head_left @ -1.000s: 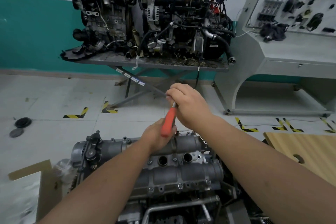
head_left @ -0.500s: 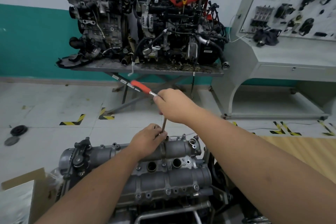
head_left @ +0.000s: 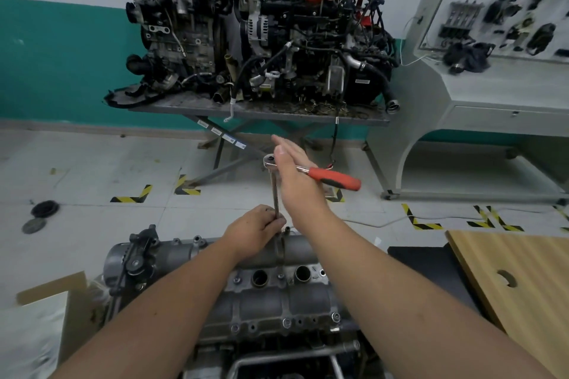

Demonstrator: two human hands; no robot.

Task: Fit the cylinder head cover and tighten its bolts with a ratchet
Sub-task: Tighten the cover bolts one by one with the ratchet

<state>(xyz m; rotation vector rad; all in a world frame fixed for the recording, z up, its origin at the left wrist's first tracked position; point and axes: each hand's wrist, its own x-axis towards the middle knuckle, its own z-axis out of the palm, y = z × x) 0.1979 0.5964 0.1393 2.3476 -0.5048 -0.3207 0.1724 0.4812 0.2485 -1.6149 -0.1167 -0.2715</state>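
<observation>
ratchet (head_left: 278,164) now swung round: red handle (head_left: 337,179) points to the right, where half a second ago it pointed to the far left, and one second ago it hung down toward the near side. so a fast spinning of the tool, not a slow hard pull. right hand (head_left: 292,175) no more clenched on the ratchet head as before; fingers straight now, palm laid flat against the head and the start of the handle, pushing it round. left hand (head_left: 257,229) the same as in both earlier moments: fingers curled round the lower part of the long extension bar (head_left: 275,194), keeping it upright over a bolt on the far edge of the cylinder head cover (head_left: 277,286). the bolt itself hidden under the fingers, cannot tell how deep it sits.

cylinder head cover already in place on the engine, near and in the middle of the view, between the two forearms; several bolt heads (head_left: 286,322) visible along its near edge, seated or not cannot tell.

meaning for the task, as a judgement: fitting done, bolt on the far edge being run down with little resistance, so probably not yet at final tightness. next likely a firm grasp on the red handle for the last pull, then on to the other bolts.

behind, on the far side, two other engines on a steel table (head_left: 277,115); a wooden board (head_left: 523,271) at the near right.
</observation>
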